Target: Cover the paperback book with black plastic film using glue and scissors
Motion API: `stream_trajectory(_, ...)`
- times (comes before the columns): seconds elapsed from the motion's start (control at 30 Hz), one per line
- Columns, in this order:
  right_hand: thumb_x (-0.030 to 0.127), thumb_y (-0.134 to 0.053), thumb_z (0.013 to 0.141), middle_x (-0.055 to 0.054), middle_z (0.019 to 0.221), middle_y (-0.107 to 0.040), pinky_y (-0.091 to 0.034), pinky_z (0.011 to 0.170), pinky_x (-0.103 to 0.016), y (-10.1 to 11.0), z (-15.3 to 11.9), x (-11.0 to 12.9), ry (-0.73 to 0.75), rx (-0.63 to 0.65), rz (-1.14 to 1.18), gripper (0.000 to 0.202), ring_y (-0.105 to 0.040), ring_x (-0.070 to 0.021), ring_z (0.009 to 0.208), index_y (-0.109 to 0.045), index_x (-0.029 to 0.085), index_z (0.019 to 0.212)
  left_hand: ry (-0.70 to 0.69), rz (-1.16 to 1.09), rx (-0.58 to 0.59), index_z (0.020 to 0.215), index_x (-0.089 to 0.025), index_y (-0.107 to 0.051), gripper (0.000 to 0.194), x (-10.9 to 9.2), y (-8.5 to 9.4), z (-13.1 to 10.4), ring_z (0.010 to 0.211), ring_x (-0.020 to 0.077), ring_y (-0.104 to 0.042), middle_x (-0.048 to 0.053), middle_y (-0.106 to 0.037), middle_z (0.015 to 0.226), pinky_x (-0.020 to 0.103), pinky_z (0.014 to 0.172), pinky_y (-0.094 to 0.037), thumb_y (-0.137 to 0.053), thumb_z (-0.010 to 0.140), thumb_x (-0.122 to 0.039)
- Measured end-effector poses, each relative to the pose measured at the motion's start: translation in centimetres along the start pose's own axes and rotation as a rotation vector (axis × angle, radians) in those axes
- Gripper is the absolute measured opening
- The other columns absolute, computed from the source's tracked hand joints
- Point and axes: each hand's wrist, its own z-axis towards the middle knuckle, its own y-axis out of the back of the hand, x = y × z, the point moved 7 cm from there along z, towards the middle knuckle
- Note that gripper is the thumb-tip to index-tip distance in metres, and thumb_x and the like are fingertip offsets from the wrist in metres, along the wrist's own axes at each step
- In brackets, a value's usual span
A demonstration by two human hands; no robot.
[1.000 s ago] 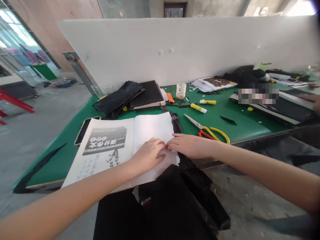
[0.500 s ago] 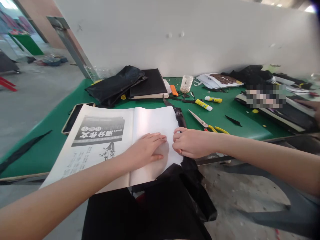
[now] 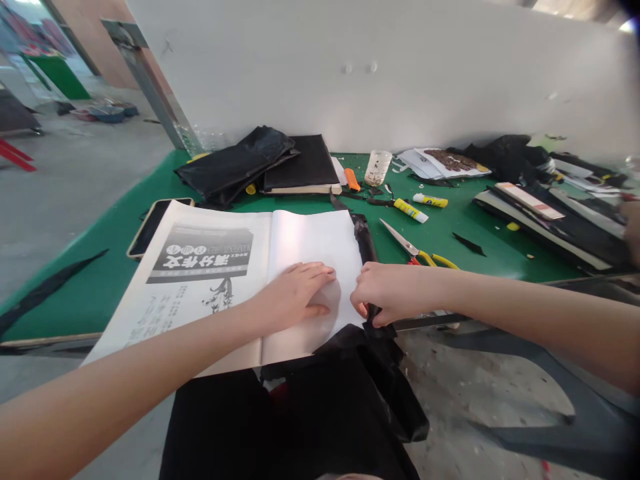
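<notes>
An open book (image 3: 295, 233) lies near the table's front edge, a printed page on its left and a blank white page on its right. My left hand (image 3: 293, 297) rests on the blank page, fingers stretched out. At that page's right edge, my right hand (image 3: 385, 293) has its fingers curled and pinched on the black covering sheet (image 3: 367, 240), which sticks out past the book's edge. Its fingertips are partly hidden. More black sheet hangs below the book toward my lap. Right of the book, scissors (image 3: 400, 238) with yellow-and-red handles lie with their blades shut.
Behind the book are black-covered books (image 3: 300, 163), an orange object (image 3: 352, 180), a clear plastic cup (image 3: 378, 167) and glue sticks (image 3: 411, 211). A phone (image 3: 155, 227) lies partly under the book. Another phone (image 3: 530, 200) tops black books at right, near a co-worker's blurred hand.
My right hand has moved slightly right and down, off the white page's edge and onto the black covering. My left hand stays flat on the page. The view has shifted slightly.
</notes>
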Motion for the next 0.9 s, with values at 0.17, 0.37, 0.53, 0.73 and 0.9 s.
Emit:
stream_trajectory(0.17,0.016,-0.065,0.071,0.000,0.066,-0.065,-0.031,0.078,-0.029,-0.1,0.6,0.6,-0.117,0.077,-0.047,0.005,-0.055,-0.0136,0.069,-0.069,0.018,0.074,-0.013,-0.018,-0.021,0.127,-0.020,-0.044,0.052,0.0,0.1,0.0,0.127,0.0217,-0.038,0.007,-0.047,0.135,0.037,0.105,-0.028,-0.061,0.081,-0.037)
stream_trajectory(0.37,0.017,-0.063,0.070,-0.001,0.061,-0.063,-0.029,0.073,-0.031,-0.5,1.2,0.8,-0.089,0.053,-0.151,0.008,-0.053,-0.0134,0.062,-0.070,0.018,0.070,-0.008,-0.014,-0.014,0.126,-0.020,-0.045,0.052,-0.1,0.2,0.0,0.126,0.0224,-0.039,0.008,-0.047,0.135,0.037,0.105,-0.028,-0.062,0.080,-0.036)
stream_trajectory(0.53,0.021,-0.063,0.068,-0.003,0.060,-0.063,-0.026,0.071,-0.031,-1.1,1.9,1.3,-0.125,0.166,-0.248,0.009,-0.052,-0.0149,0.062,-0.070,0.016,0.070,-0.005,-0.010,-0.016,0.126,-0.019,-0.045,0.051,-0.1,0.2,0.0,0.126,0.0224,-0.039,0.008,-0.047,0.134,0.038,0.105,-0.029,-0.062,0.080,-0.034)
stream_trajectory(0.73,0.022,-0.062,0.065,-0.004,0.065,-0.063,-0.024,0.076,-0.033,-1.2,1.6,1.7,-0.070,0.130,-0.224,0.010,-0.051,-0.0155,0.067,-0.069,0.016,0.070,-0.013,-0.004,-0.012,0.126,-0.020,-0.045,0.050,-0.1,0.2,0.1,0.126,0.0229,-0.039,0.008,-0.047,0.135,0.038,0.104,-0.030,-0.060,0.081,-0.035)
stream_trajectory(0.9,0.020,-0.062,0.063,0.000,0.066,-0.064,-0.024,0.078,-0.032,-1.0,0.8,1.4,-0.035,0.060,-0.118,0.005,-0.047,-0.0125,0.065,-0.065,0.018,0.066,-0.012,-0.019,-0.007,0.123,-0.019,-0.047,0.048,-0.2,0.2,0.2,0.125,0.0230,-0.040,0.008,-0.048,0.134,0.038,0.104,-0.030,-0.062,0.080,-0.035)
